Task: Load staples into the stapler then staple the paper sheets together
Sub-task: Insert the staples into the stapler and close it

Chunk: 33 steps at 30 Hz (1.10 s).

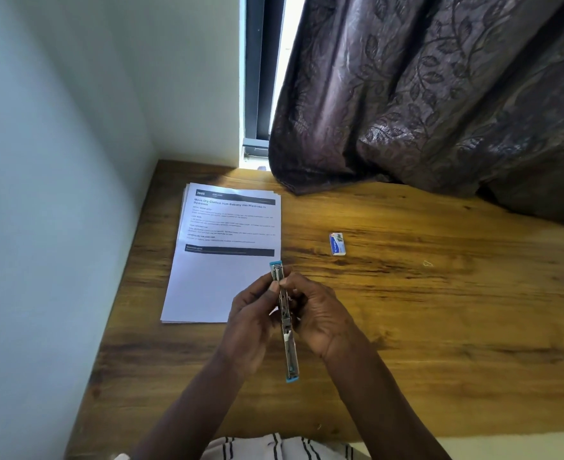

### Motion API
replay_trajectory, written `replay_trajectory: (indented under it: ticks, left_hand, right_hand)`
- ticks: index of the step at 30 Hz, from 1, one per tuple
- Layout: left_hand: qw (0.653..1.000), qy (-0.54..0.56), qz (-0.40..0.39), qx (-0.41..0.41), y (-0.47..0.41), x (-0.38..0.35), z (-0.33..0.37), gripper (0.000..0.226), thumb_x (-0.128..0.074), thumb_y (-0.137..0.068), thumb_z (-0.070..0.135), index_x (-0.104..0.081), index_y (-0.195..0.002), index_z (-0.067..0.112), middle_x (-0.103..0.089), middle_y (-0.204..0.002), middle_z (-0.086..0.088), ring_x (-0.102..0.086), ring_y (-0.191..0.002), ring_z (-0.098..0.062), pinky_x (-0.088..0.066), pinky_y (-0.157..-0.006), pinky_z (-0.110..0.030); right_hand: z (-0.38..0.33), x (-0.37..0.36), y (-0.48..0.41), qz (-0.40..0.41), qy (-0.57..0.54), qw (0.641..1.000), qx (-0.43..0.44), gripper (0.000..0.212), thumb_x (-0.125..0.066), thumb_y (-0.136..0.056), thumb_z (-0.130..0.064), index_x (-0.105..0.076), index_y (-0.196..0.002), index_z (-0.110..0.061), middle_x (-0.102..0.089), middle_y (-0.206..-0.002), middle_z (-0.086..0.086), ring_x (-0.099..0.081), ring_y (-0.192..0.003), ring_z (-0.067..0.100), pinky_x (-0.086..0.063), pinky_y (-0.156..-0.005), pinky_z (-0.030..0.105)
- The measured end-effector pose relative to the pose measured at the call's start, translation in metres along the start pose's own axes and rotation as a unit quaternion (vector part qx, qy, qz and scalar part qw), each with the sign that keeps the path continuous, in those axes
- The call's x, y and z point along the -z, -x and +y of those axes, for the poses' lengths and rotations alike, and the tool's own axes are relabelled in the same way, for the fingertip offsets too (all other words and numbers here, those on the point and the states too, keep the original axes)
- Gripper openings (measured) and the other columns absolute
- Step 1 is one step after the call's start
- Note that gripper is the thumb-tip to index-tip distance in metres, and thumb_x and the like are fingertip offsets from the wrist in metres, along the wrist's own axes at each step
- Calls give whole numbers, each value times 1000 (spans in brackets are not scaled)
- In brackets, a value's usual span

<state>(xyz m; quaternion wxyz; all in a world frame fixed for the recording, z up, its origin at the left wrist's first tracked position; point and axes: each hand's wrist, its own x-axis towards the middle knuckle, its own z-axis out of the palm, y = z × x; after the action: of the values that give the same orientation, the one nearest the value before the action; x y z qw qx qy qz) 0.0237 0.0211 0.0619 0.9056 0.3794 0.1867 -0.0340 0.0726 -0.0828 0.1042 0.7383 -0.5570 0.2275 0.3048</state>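
a person at a wooden table (440,313) grips an opened-out stapler (289,346) from both sides, left hand (250,323) and right hand (320,317) each curled round its middle, thumbs meeting on the metal channel (both blue-tipped ends jut clear). the stapler is held over the near right corner of the paper sheets (207,277), which lie stacked at eleven o'clock. a small staple box (337,244) lies apart at one o'clock. a dark patterned curtain (440,94) drapes onto the table's far edge at two o'clock.
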Motion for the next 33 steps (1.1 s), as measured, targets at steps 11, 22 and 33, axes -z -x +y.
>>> replay_trajectory:
  ticks: [11, 22, 33]
  left_hand:
    - [992, 88, 59, 66, -1, -7, -8, 34, -52, -102, 20, -72, -127, 8, -65, -113, -19, -64, -96, -26, -49, -88, -39]
    - [993, 77, 70, 61, -2, -18, 8, 34, -43, -109, 25, -73, -121, 13, -72, -86, -4, -68, -77, -18, -52, -72, -35]
    - [987, 121, 70, 75, 4, -32, 17, 31, -49, -106, 24, -73, -120, 9, -69, -82, -12, -67, -74, -20, -62, -72, -34]
  right_hand:
    - [8, 2, -4, 7, 0, 1000, -25, 11, -64, -82, -1, -61, -86, -11, -56, -59, -4, -53, -53, 5, -46, -54, 24]
    - [10, 10, 5, -82, 63, 991, 84, 31, -67, -68, -5, -58, -94, -18, -65, -84, 4, -62, -74, 13, -52, -64, 27]
    - [8, 13, 27, -33, 210, 952, 221, 38, -75, -83, 3, -71, -111, -22, -73, -88, -12, -68, -88, 2, -57, -74, 21]
